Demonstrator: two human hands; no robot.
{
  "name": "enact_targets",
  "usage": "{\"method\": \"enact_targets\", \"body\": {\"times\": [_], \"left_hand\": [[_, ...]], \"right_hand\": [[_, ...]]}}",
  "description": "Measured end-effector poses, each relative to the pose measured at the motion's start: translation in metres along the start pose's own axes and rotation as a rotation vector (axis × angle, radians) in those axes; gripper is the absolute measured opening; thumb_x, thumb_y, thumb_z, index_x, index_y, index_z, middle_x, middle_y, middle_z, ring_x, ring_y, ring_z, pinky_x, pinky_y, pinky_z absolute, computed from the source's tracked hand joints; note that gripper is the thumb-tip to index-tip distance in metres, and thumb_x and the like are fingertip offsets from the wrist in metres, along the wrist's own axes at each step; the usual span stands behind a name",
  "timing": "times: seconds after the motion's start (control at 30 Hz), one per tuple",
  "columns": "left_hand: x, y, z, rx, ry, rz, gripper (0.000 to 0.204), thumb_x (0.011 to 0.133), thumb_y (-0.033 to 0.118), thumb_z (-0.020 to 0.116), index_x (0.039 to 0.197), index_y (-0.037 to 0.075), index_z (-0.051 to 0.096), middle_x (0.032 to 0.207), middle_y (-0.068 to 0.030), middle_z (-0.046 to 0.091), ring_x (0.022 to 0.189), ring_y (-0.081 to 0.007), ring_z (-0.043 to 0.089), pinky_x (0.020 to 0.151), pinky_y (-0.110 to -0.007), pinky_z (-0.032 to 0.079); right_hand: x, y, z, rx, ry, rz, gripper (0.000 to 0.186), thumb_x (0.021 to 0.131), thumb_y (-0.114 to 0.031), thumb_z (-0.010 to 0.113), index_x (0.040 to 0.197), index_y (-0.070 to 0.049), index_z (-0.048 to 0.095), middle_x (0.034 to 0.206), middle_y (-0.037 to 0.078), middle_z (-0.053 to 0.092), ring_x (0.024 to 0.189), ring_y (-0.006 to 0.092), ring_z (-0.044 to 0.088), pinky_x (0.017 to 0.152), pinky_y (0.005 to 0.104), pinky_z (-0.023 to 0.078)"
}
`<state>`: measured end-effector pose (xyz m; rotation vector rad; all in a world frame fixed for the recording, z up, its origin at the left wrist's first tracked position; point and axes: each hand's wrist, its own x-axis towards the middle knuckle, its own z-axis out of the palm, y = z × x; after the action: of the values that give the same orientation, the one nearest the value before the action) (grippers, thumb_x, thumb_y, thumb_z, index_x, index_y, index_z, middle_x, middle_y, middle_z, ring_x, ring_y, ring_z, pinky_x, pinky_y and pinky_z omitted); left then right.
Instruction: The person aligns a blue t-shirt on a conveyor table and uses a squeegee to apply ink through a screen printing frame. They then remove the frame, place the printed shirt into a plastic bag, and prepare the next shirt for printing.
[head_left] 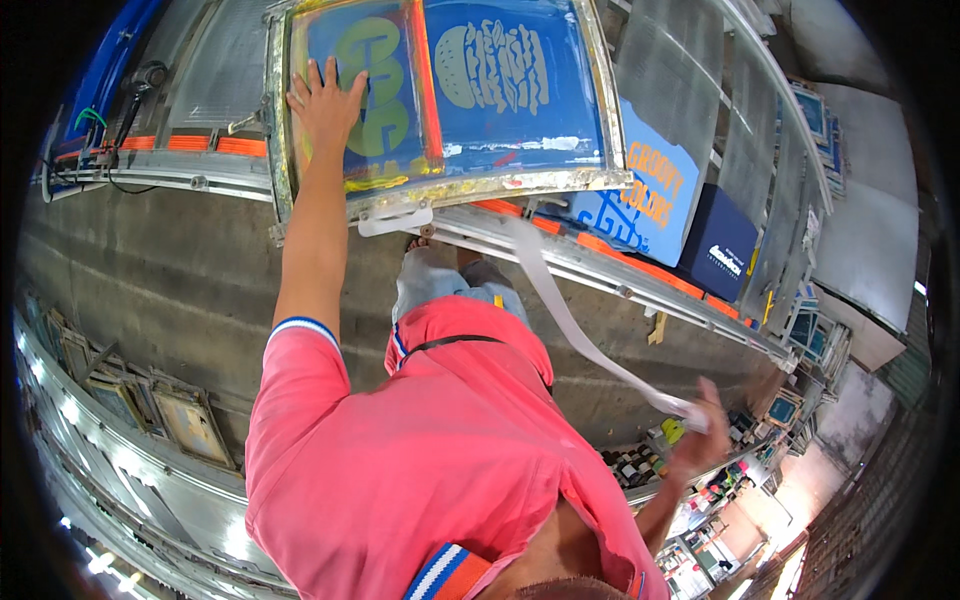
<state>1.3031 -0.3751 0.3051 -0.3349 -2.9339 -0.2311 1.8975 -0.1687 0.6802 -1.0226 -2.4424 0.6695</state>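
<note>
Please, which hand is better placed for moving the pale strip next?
Probably the right hand: it appears to grip one end of the pale strip, while the left hand lies spread on the framed screen.

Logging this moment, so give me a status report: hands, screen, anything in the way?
Left hand spread on blue screen. Right hand gripping white strip, far end trailing toward screen. No clear obstruction; light-blue printed cloth beside screen.
</note>
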Motion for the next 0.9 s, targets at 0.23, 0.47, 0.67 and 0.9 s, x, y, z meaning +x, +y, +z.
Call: {"method": "enact_targets", "body": {"times": [0.23,0.47,0.67,0.9], "left_hand": [[0.014,0.015,-0.033,-0.125,-0.191,-0.074,0.075,0.083,0.065,0.05,0.139,0.015,0.046,0.151,-0.0139,0.03,0.139,-0.0391,0.023,0.111,-0.059,0.016],[-0.169,0.163,-0.163,-1.824,-1.285,0.529,0.076,0.087,0.06,0.054,0.143,0.011,0.038,0.14,-0.0055,0.047,0.129,-0.0204,0.041,0.107,-0.039,0.032],[-0.262,0.147,-0.162,-1.952,-1.536,0.051,0.085,0.083,0.069,0.05,0.137,0.003,0.041,0.134,-0.0152,0.05,0.123,-0.0257,0.049,0.103,-0.044,0.04],[-0.219,0.132,-0.258,-2.618,-0.684,-0.799,0.063,0.088,0.059,0.054,0.12,0.005,0.054,0.113,-0.0118,0.062,0.103,-0.0245,0.06,0.093,-0.042,0.049]], "right_hand": [[-0.019,-0.022,-0.021,0.087,0.229,0.205,0.036,0.085,0.003,0.055,0.121,0.006,0.058,0.102,0.018,0.067,0.092,0.0213,0.063,0.085,0.0327,0.049],[0.089,-0.068,0.121,1.118,-0.142,0.03,0.063,0.09,-0.012,0.056,0.142,0.011,0.028,0.133,0.023,0.049,0.126,0.0288,0.047,0.108,0.0413,0.035],[0.149,-0.098,0.189,1.186,-0.134,-0.239,0.072,0.092,-0.025,0.059,0.146,0.003,0.023,0.136,0.021,0.046,0.125,0.0284,0.048,0.109,0.0397,0.034],[0.128,-0.11,0.26,0.277,-0.392,-0.935,0.062,0.086,-0.028,0.066,0.138,-0.003,0.042,0.128,0.013,0.052,0.13,0.0325,0.04,0.11,0.0527,0.026]]}}
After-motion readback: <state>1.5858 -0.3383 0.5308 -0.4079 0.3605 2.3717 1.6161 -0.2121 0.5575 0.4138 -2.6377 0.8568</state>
